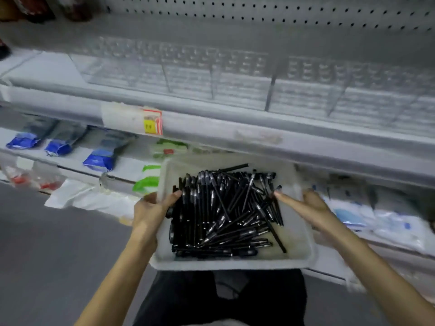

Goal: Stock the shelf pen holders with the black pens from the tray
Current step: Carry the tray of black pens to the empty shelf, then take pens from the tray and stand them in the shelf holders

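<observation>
Fingers of the right hand lie straight and close together, reaching over the right rim of the tray so that their tips touch the pile of pens, with the thumb raised apart from them near the rim. At the opposite side the left hand grips the tray's left rim, thumb hooked inside against the pens and the other fingers hidden under or behind the wall.

Behind all this stands a grey shelf unit with a pegboard back. Across its upper shelf runs a row of clear pen holders, split by upright dividers; motion blur hides what they contain. On the lower shelf lie blue packets at the left and green-and-white packs just beside the tray's far left corner.

The white tray is held level in front of the lower shelf, above the person's dark clothing. The black pens fill its left and middle parts in a loose heap, most lying lengthwise, several crossed at angles. A yellow-and-red price tag sits on the upper shelf's front edge.
</observation>
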`<state>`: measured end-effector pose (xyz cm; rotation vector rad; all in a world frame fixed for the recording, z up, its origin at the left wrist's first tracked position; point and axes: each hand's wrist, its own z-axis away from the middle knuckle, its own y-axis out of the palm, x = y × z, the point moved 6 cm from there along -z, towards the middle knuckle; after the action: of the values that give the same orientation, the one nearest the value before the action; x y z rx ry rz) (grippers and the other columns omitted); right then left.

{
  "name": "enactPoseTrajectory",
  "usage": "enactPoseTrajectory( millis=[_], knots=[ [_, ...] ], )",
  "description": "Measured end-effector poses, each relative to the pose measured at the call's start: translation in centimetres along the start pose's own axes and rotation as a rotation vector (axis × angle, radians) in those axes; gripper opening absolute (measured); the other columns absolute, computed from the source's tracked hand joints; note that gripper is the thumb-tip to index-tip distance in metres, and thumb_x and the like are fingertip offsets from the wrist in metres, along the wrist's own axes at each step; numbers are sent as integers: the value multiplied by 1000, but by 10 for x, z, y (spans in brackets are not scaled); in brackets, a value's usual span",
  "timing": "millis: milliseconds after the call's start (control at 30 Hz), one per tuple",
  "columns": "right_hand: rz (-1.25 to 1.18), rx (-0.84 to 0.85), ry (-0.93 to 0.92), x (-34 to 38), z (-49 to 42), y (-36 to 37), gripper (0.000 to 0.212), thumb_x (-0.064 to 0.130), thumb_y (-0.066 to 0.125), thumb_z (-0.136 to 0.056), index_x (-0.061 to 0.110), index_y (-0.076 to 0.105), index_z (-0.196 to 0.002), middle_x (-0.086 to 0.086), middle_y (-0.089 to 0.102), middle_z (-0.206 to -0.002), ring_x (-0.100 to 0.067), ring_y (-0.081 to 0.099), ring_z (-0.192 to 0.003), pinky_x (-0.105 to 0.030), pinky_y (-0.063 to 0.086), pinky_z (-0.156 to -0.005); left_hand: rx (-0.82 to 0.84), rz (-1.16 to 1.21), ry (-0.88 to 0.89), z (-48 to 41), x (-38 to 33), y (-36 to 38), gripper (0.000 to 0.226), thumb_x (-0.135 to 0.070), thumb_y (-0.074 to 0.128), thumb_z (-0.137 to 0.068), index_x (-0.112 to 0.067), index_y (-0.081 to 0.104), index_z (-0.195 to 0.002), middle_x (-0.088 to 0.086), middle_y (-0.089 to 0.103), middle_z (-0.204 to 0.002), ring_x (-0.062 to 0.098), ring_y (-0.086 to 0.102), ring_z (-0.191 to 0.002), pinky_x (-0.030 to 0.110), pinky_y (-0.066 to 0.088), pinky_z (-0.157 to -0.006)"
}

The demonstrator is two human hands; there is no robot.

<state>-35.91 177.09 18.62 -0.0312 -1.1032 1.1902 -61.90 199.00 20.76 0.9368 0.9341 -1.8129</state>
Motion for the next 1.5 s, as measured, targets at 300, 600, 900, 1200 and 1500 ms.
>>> enactPoseTrajectory(
  millis=[300,600,900,1200,1500],
  knots=[
    [-305,-291,-33,-34,28,26,77,74,68,-54,14,65,-101,-1,70,-92,-17,66,-85,-28,45,-62,156,47,246,-14,17,1,24,-22,79,-77,-20,55,-75,-1,63,-76,14,61,-66,28,52,-67],
    [-422,-494,-60,-39,75,29,47,55,71,-73,13,62,-92,-2,64,-93,-13,60,-84,-22,46,-71,259,67,297,-19,14,5,24,-26,79,-77,-14,60,-86,-4,58,-77,-5,55,-52,5,39,-43],
    [-413,-505,-117,-27,93,8,47,54,75,-68,15,59,-88,-4,66,-95,-21,61,-97,-37,48,-93,275,97,354,-19,3,4,74,-33,79,-75,-16,42,-137,4,47,-135,14,42,-111,27,31,-88],
    [-407,-485,-188,-16,88,-15,54,56,74,-68,10,59,-92,-7,57,-119,-22,52,-112,-33,38,-90,201,96,378,-9,-4,-2,69,-34,78,-75,-15,41,-131,5,51,-130,17,44,-111,28,31,-87],
    [-474,-470,-272,-29,82,-22,27,40,76,-75,18,62,-80,-1,66,-84,-17,60,-85,-31,47,-80,121,69,395,5,-7,18,63,-30,79,-76,-13,44,-127,7,51,-128,18,46,-110,27,32,-84]
  ],
)
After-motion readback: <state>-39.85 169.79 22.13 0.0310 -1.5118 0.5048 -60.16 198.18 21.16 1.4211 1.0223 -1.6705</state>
